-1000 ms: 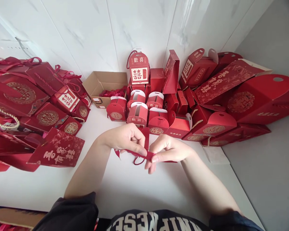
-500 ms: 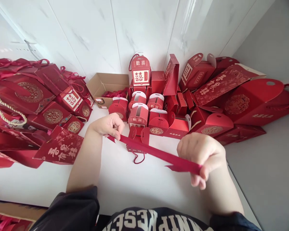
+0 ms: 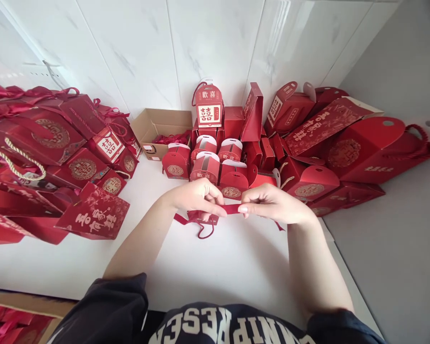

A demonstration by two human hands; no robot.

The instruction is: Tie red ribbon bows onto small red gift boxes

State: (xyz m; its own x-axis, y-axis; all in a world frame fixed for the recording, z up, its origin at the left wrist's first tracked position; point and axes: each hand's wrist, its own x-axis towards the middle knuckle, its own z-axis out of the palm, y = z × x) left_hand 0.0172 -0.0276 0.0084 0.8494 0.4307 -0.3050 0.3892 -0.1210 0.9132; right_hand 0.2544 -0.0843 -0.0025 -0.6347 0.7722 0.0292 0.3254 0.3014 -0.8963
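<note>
A dark red ribbon (image 3: 232,209) is stretched between my two hands above the white tabletop. My left hand (image 3: 200,197) pinches it between thumb and fingers, and one loose end trails out to the left. A short way to the right, my right hand (image 3: 267,203) pinches the same ribbon; its other end hangs below that hand. Under my left hand sits a small red gift box (image 3: 211,220), mostly hidden, with a dark red cord handle (image 3: 205,232) lying on the table in front of it.
Several red gift boxes (image 3: 205,165) stand ahead. An open cardboard box (image 3: 161,122) holding red ribbons is behind them. Larger red boxes are piled left (image 3: 62,131) and right (image 3: 358,148). A grey panel (image 3: 390,229) bounds the right side. Another carton (image 3: 32,304) sits lower left.
My hands have come together from wide apart, the left moving right and the right moving left and up. The ribbon span between them is now short, with both ends hanging outside.
</note>
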